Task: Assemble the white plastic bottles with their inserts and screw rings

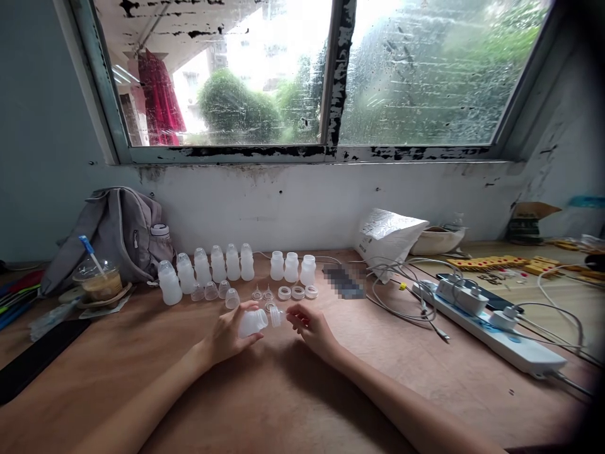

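Observation:
My left hand (227,334) is wrapped round a translucent baby bottle (254,322), which lies tilted with its open mouth toward the right. Just off that mouth is a clear collar with a nipple (276,316), its tip between the fingertips of my right hand (312,328). A small gap separates collar and bottle. Beyond my hands lie several loose nipples (256,295) and white rings (298,292). Clear dome caps (211,291) sit left of them. Behind stand a row of capped bottles (217,265) and three bottles without tops (292,268).
On the left are a grey backpack (125,230), an iced drink cup (99,280) and a black flat object (40,362). To the right, a white power strip (515,347) lies among cables (401,309), near a silvery bag (385,236). A wall with a window (335,154) closes off the back.

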Motion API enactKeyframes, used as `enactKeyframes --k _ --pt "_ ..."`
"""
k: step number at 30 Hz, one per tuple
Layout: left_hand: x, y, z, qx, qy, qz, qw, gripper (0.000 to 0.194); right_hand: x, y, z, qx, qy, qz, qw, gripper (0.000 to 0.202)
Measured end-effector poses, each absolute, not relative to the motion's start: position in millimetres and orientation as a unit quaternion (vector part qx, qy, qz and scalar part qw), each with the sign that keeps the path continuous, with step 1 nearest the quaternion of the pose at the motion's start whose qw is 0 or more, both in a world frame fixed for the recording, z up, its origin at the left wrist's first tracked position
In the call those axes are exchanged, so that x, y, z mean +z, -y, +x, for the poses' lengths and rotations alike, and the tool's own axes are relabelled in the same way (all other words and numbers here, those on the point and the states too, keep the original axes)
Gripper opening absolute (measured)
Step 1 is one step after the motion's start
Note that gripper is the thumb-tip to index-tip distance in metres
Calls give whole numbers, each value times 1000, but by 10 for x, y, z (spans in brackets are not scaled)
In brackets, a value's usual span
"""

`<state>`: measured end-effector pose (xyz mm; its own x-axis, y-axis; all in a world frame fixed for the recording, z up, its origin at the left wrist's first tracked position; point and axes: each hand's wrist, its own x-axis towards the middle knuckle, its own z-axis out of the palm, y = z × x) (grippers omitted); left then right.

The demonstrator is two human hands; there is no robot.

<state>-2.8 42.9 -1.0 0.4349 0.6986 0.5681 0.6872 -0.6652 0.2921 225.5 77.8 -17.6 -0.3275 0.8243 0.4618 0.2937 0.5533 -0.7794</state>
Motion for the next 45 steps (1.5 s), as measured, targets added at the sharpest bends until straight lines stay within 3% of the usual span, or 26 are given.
enactKeyframes --k 8,22,34,40,45 --pt "-45 -447 -107 312 -416 853 -40 44 -205 -721 2205 313 764 -363 431 15" --pt "-8 -352 3 316 -381 869 -8 44 -160 -679 2188 265 792 -368 409 11" --pt "-1 -312 33 310 -362 879 -2 43 -115 -655 2209 235 834 -365 340 43" --pt "13 -297 45 313 -380 870 29 44 -40 -612 2226 248 850 -330 327 26" --pt "110 -241 83 317 -431 836 119 40 -76 -637 2237 261 843 -305 358 19"
